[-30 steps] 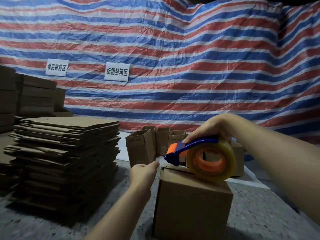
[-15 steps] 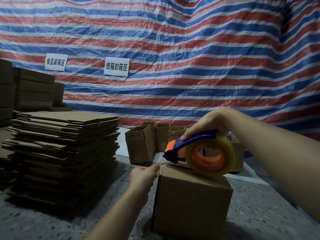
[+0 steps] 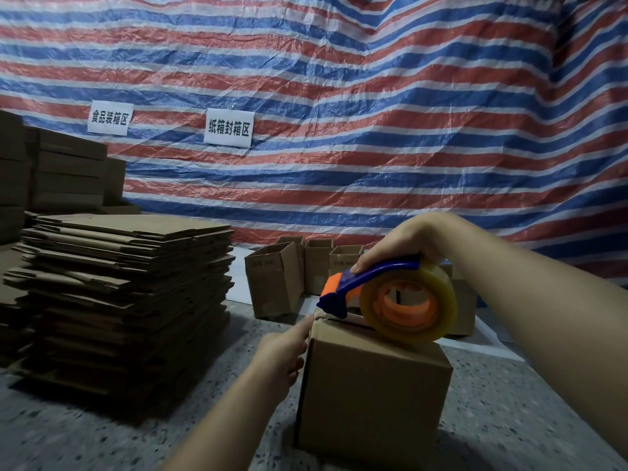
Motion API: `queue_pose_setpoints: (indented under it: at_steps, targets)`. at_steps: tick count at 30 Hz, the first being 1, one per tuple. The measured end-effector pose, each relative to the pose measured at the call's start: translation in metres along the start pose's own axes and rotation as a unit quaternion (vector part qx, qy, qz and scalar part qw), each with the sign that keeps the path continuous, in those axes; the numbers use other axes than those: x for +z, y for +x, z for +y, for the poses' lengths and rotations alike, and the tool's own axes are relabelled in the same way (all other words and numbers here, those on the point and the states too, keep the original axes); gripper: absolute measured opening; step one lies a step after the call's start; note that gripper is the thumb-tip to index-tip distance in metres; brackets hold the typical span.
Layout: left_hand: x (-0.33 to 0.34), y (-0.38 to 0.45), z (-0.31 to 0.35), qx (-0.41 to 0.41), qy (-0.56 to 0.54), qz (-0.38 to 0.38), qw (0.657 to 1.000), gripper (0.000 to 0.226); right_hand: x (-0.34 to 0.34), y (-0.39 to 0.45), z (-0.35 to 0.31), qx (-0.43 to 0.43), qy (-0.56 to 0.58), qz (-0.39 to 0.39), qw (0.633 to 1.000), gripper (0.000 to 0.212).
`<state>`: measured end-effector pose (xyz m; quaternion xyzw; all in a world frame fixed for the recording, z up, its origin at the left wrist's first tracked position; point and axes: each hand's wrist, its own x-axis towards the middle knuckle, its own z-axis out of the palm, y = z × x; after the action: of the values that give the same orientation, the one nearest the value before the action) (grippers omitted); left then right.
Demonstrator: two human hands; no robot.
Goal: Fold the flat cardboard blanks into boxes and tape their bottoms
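The light, hollow box (image 3: 373, 385) stands on the near floor, stiff at its edges, so the left hand (image 3: 283, 355) steadies its far-left corner with extended fingers while the right hand (image 3: 401, 246), fingers curled, grips the tape dispenser (image 3: 390, 297) resting on top.

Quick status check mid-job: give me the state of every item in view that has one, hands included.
Box being taped: folded up, upper flaps closed, standing on the floor.
Tape dispenser: resting on the box top, cutter end near the far left edge.
Right hand: grips the dispenser handle.
Left hand: fingers extended against the box's left top edge.
Stack of flat blanks: unfolded, piled.
Boxes at the back: erected, tops open.
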<state>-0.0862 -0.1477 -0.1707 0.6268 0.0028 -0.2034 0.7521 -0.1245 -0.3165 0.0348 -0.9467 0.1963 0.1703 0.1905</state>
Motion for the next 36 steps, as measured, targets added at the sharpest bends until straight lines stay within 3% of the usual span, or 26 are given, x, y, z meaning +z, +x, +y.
queue_pose_setpoints:
  at_steps: [12,17,19,22,25,28,30,33,36]
  targets:
    - [-0.006,-0.004,0.006,-0.010,0.085,-0.019,0.996,0.063,0.001,-0.002,0.001,0.008,0.001,0.011,1.000,0.059]
    - [-0.010,-0.009,0.002,-0.042,0.085,-0.043,0.995,0.094,0.002,-0.003,0.001,0.012,0.002,0.011,1.000,0.061]
    - [-0.009,-0.009,0.000,-0.026,0.068,-0.048,0.996,0.085,0.002,-0.004,0.000,0.012,0.000,0.009,1.000,0.061]
    - [-0.009,-0.008,0.007,0.094,0.081,0.013,0.992,0.040,0.001,-0.006,0.000,0.013,0.001,0.014,1.000,0.061]
    - [-0.013,-0.010,0.015,0.248,0.122,-0.034,0.961,0.019,0.001,-0.006,-0.001,0.010,-0.012,0.011,1.000,0.059]
    - [-0.011,-0.015,0.011,0.291,0.238,-0.138,0.916,0.034,0.000,-0.004,0.000,0.007,-0.013,0.011,1.000,0.059]
    - [-0.005,-0.020,0.005,0.318,0.278,-0.155,0.893,0.031,0.000,-0.004,-0.001,0.010,-0.011,0.006,1.000,0.059]
    - [-0.002,-0.018,-0.001,0.356,0.372,-0.074,0.854,0.042,0.000,-0.003,-0.001,0.010,-0.016,0.011,1.000,0.061]
    - [-0.006,-0.013,0.002,0.371,0.541,0.009,0.754,0.062,0.000,-0.002,-0.002,0.005,-0.018,0.011,1.000,0.064]
